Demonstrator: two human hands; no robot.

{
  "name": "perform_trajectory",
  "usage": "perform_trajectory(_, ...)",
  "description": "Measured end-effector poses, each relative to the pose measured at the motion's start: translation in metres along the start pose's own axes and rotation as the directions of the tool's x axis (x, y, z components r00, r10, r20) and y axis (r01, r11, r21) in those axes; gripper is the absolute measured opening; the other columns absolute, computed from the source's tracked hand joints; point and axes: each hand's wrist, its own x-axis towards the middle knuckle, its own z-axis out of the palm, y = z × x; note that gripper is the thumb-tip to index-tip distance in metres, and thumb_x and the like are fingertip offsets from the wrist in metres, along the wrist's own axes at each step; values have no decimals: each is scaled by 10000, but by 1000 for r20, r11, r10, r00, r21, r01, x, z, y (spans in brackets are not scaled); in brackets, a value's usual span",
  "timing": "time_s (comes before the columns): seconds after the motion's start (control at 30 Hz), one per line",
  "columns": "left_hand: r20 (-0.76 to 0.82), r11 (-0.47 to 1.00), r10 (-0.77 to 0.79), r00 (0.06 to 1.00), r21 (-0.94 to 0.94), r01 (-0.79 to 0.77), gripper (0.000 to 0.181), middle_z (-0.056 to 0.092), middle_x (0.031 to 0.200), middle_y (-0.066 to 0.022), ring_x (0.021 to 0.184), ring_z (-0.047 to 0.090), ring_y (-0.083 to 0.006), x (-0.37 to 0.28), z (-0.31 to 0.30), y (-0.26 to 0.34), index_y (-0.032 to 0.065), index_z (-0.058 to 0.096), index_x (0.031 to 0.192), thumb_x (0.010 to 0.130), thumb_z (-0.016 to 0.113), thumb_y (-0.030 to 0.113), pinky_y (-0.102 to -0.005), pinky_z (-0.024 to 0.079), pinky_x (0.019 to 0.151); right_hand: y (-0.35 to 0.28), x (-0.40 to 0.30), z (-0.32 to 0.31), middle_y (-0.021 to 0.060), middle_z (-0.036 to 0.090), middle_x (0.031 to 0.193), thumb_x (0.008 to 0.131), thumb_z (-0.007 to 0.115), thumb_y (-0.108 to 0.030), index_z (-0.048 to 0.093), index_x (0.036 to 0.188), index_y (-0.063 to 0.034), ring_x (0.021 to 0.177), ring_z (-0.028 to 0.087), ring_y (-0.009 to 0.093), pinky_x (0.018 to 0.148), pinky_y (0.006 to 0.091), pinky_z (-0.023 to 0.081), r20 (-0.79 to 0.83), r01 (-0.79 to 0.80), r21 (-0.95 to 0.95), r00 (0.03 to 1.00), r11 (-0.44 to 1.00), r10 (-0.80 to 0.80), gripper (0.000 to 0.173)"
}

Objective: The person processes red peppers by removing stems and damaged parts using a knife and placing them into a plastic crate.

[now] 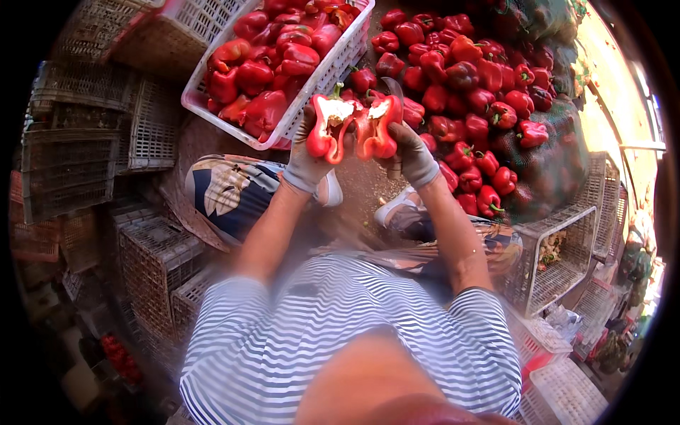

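A red bell pepper is split lengthwise and spread between my gloved hands, its pale core and seeds showing. My left hand [309, 156] grips the left half [320, 133], which carries the green stem. In my right hand [416, 154] is the right half [383, 133]. A curved knife blade [392, 86] sticks up behind that half; its handle seems to lie within the same hand, mostly hidden. Whether the two halves still join at the middle, I cannot tell. Beyond my left hand stands a white plastic crate [319, 87] heaped with cut red peppers [297, 58].
Whole red bell peppers [478, 101] are piled on the ground to the right. Green mesh sacks [552, 159] stand behind them. Stacked plastic crates [154, 271] line the left; an overturned crate [563, 271] sits at the right. My knees and shoes flank the ground below my hands.
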Motion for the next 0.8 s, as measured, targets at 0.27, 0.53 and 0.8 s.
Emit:
perform_trajectory(0.27,-24,907,381,924,207,-368,651,651,1171,-177,977,664,-336,-21,17,53,66,513,1336,873,696,487,-460,572,851,40,17,52,46,671,879,816,736,-205,479,1357,-55,584,595,84,476,219,482,-183,-12,-573,976,820,-114,618)
perform_trajectory(0.53,151,773,599,787,148,-617,763,605,1250,-228,1053,635,-375,-58,25,132,34,415,1425,907,600,563,-514,512,910,11,53,80,109,656,1146,761,788,-191,399,1447,-82,959,668,199,753,297,553,-97,110,-842,932,527,-349,796)
perform_trajectory(0.8,301,480,756,581,348,-805,891,602,1232,-245,952,659,-319,-147,86,124,1,387,1430,869,578,666,-404,464,823,38,185,188,174,676,954,771,788,-359,377,1457,-187,783,692,348,631,426,541,481,305,-870,696,-387,-533,818)
